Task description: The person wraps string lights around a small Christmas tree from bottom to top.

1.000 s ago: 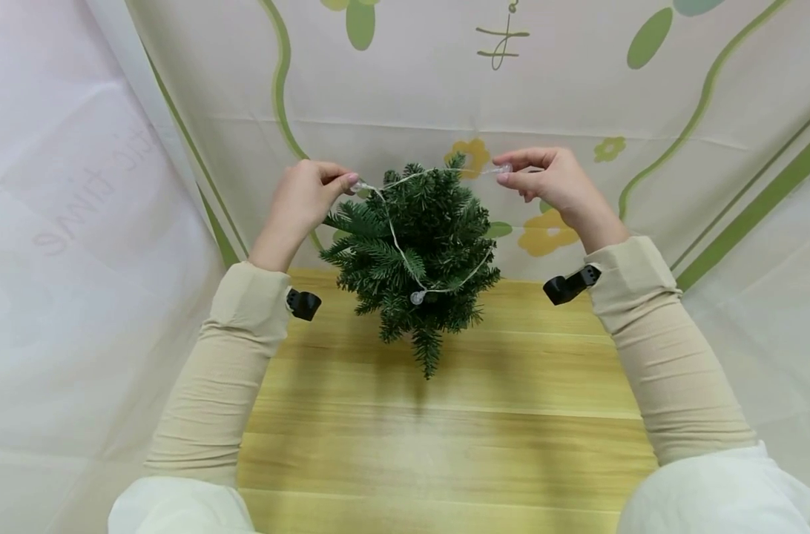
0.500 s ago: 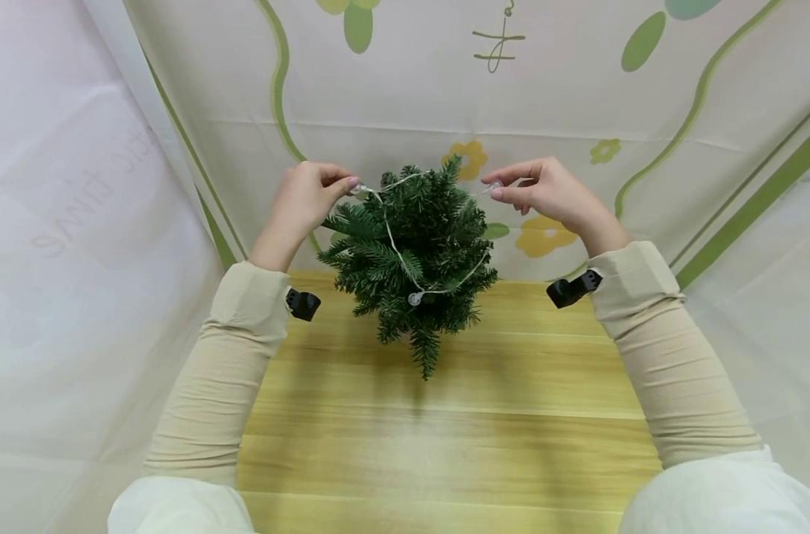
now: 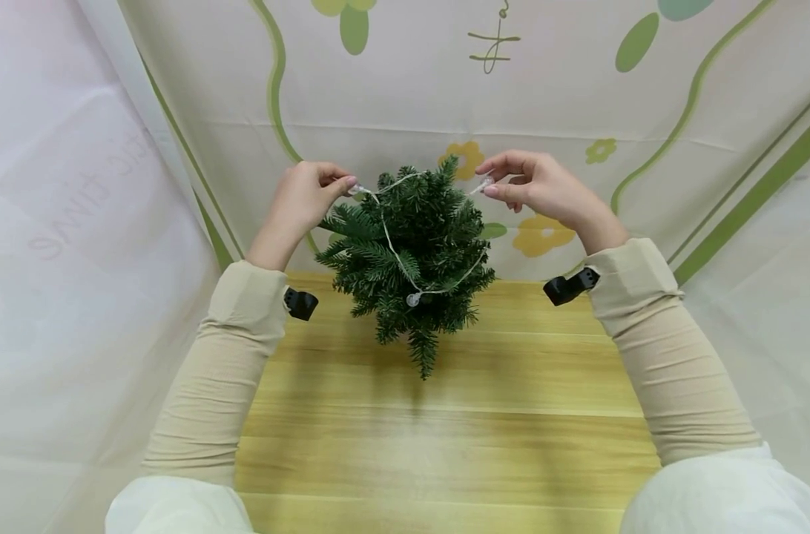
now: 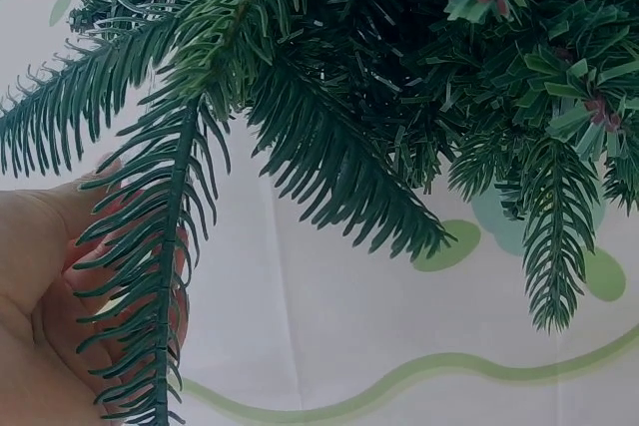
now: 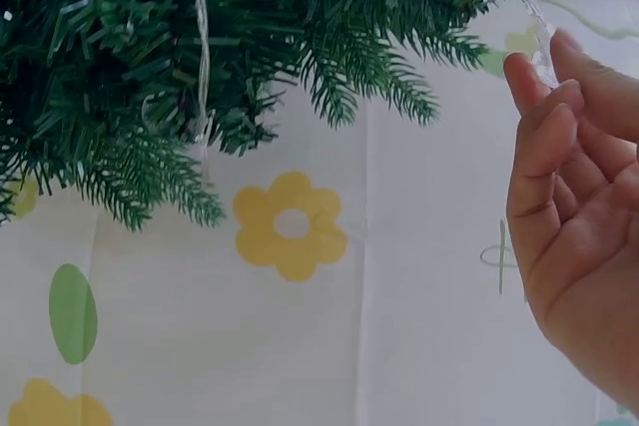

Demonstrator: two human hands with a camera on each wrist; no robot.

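Observation:
A small artificial Christmas tree (image 3: 425,237) stands at the far side of the table, with a string light (image 3: 393,248) draped over it. One clear bulb (image 3: 414,300) of the string rests on the front branches. At the tree's upper left, my left hand (image 3: 305,200) pinches another clear bulb between thumb and fingertips. On the upper right, my right hand (image 3: 545,185) pinches a bulb (image 3: 485,183) of the same string beside the top branch. In the left wrist view a drooping branch (image 4: 165,276) partly covers the left hand. Behind the tree the wire is hidden.
The wood-grain table (image 3: 418,445) lies in front of the tree. A pale printed cloth (image 3: 405,81) with flowers hangs close behind, and white cloth walls (image 3: 58,297) stand on both sides. Each wrist carries a black camera (image 3: 572,285).
My right hand has moved left and slightly down with its bulb, closer to the tree, and the wire behind has slackened. The left hand stays in place.

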